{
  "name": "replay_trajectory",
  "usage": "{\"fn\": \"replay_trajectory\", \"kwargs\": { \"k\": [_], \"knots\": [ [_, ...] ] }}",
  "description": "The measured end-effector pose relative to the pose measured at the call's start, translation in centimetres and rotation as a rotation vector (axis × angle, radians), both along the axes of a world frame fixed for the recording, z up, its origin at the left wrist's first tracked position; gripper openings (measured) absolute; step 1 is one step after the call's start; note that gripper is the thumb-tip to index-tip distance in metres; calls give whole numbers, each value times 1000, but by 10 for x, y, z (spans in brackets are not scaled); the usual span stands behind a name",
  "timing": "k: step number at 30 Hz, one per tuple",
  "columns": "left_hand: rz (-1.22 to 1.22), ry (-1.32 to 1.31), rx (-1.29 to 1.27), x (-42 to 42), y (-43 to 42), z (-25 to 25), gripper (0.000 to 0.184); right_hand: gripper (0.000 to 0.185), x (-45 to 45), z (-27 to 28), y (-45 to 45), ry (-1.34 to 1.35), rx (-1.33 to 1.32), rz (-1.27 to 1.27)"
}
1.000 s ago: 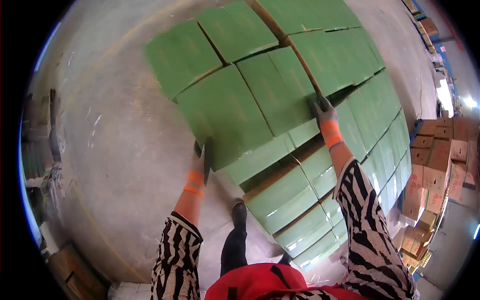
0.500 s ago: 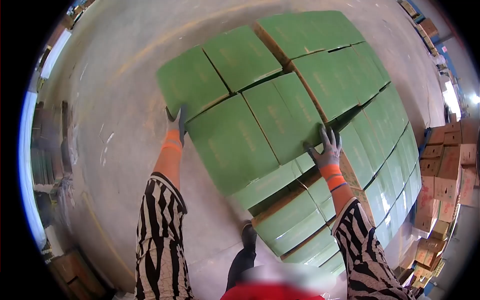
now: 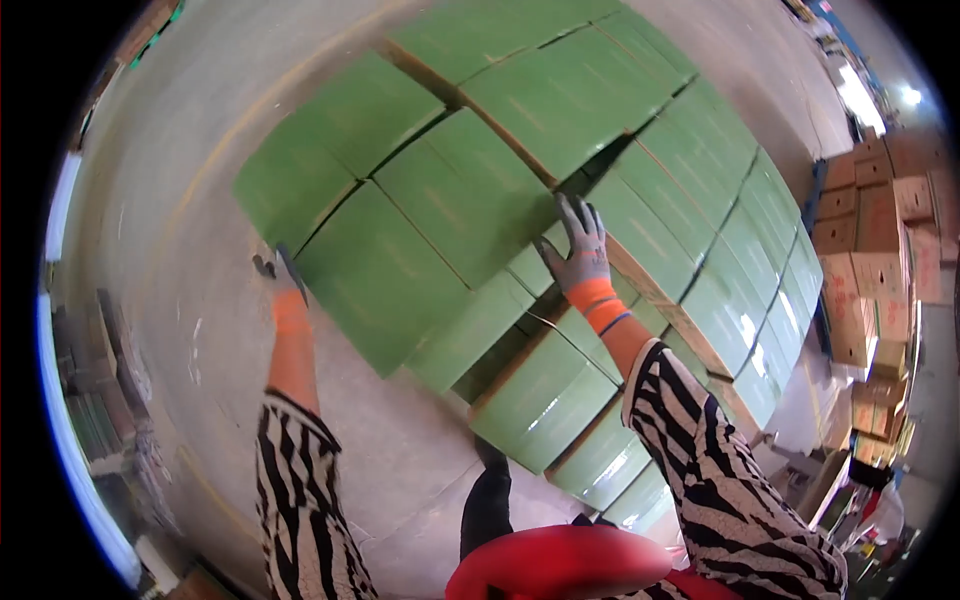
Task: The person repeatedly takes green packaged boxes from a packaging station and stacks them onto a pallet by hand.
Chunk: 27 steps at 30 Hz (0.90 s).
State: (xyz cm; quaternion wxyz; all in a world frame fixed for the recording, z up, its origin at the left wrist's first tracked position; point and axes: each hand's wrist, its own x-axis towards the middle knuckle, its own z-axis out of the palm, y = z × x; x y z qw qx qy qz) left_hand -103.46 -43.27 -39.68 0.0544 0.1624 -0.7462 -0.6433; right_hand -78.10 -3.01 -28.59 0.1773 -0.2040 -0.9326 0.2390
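Note:
Green cartons (image 3: pixel 415 195) form a large stack in front of me, with a nearer block on the left and a longer block on the right. My gloved left hand (image 3: pixel 282 272) is at the left side of the nearest top carton (image 3: pixel 385 270), thumb and fingers apart. My gloved right hand (image 3: pixel 580 245) lies by the right corner of the neighbouring top carton (image 3: pixel 465 195), fingers spread, fingertips at the dark gap between the blocks. Whether either palm presses on a carton, I cannot tell. Under these two, lower cartons (image 3: pixel 545 400) show brown seams and a thin strap.
Brown cartons (image 3: pixel 865 240) are piled along the right side. Bare concrete floor (image 3: pixel 190 250) with a faded yellow line lies to the left, with flat stacked goods (image 3: pixel 95 400) at the far left. A dark trouser leg (image 3: pixel 487 500) and a red object (image 3: pixel 555 565) show at the bottom.
The view has shifted, so the stack and both hands appear further left and the stack higher. The hands keep about the same places at the cartons, the left one slightly looser at the side.

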Motion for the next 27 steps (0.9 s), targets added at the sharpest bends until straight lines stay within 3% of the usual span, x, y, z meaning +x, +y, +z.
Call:
{"fn": "replay_trajectory", "kwargs": {
  "k": [1, 3, 4, 6, 8, 9, 10, 13, 15, 17, 18, 20, 22, 24, 25, 27],
  "knots": [
    [-7, 182, 63, 49, 35, 53, 60, 69, 15, 4, -5, -15, -2, 3],
    [-340, 253, -303, 151, 75, 131, 54, 66, 73, 0, -15, 29, -111, 59],
    [-431, 268, -184, 203, 92, 146, 51, 64, 112, -1, -32, 28, -240, 41],
    [-608, 167, -55, 301, 112, 139, 48, 67, 196, 3, -59, -92, -338, 45],
    [-599, -213, 482, 408, 148, 134, 45, 66, 282, 20, -69, -162, -451, 13],
    [-741, -351, 387, 413, 201, 73, 46, 71, 293, -14, -29, -232, -404, -38],
    [-869, -471, 265, 457, 224, 69, 47, 73, 339, 13, -13, -267, -445, -100],
    [-1141, -640, 411, 587, 308, 68, 51, 76, 506, 47, 79, -304, -217, -387],
    [-1311, -667, 468, 664, 364, 60, 54, 77, 637, 80, 172, -257, 95, -568],
    [-1402, -755, 488, 750, 402, 64, 54, 81, 786, 147, 245, -240, 405, -827],
    [-1450, -818, 495, 780, 434, 62, 54, 85, 844, 173, 284, -290, 437, -1029],
    [-1457, -890, 355, 855, 515, 98, 53, 90, 962, 219, 344, -354, 618, -1267],
    [-1516, -913, 205, 926, 590, 145, 53, 94, 1077, 225, 379, -533, 590, -1481],
    [-1639, -881, 68, 989, 661, 188, 53, 96, 1137, 252, 379, -975, 182, -1604],
    [-1697, -906, 121, 1017, 694, 186, 55, 96, 1165, 224, 371, -671, 57, -1599],
    [-1888, -834, 147, 1082, 745, 210, 61, 95, 1148, 253, 342, -738, 23, -1473]
  ]
}}
